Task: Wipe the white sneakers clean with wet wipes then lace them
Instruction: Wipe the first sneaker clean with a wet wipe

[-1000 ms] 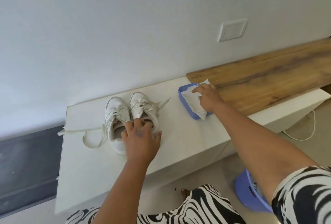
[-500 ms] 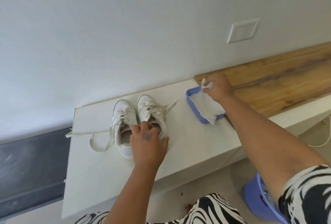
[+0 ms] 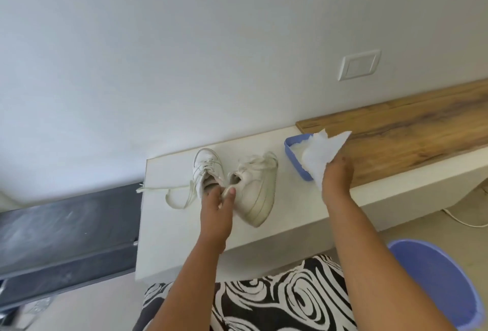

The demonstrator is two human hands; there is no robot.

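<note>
Both hands were busy over the white bench (image 3: 184, 246). The left hand (image 3: 215, 214) gripped the right sneaker (image 3: 257, 188) at its heel collar, with the thumb pressed on the rim, and this shoe was tipped onto its side so that the sole faced right. The left sneaker (image 3: 207, 169) stood upright just beside it, nearer the wall, and its loose lace (image 3: 174, 193) trailed to the left across the bench top. The right hand (image 3: 336, 182) pinched a white wet wipe (image 3: 320, 155), which was lifted and spread above the blue tray (image 3: 293, 155); more white wipes lay inside the tray. The tray sat to the right of the sneakers, touching the end of a wooden board (image 3: 412, 132) that ran along the wall. On the floor at the near right stood a blue bucket (image 3: 443, 283). A white wall switch (image 3: 359, 64) was above the board.
</note>
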